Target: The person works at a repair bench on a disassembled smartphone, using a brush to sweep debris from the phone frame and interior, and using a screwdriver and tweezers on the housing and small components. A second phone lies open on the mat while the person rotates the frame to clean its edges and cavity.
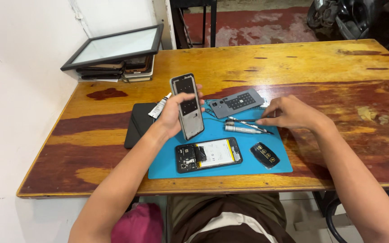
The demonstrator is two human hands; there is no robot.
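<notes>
A wooden surface point(293, 67) carries a blue mat point(230, 168) with an opened phone point(208, 154) on it. The left hand point(173, 114) grips a phone frame point(187, 106) upright above the mat. The right hand point(291, 113), fingers narrow, touches a screwdriver point(244, 129).

pale framed screen point(115, 45) tops a stack, perhaps tablets point(113, 69), far left.

Single head view, looking steeply down over wooden table point(320, 67) from seated wearer's side, near
</notes>
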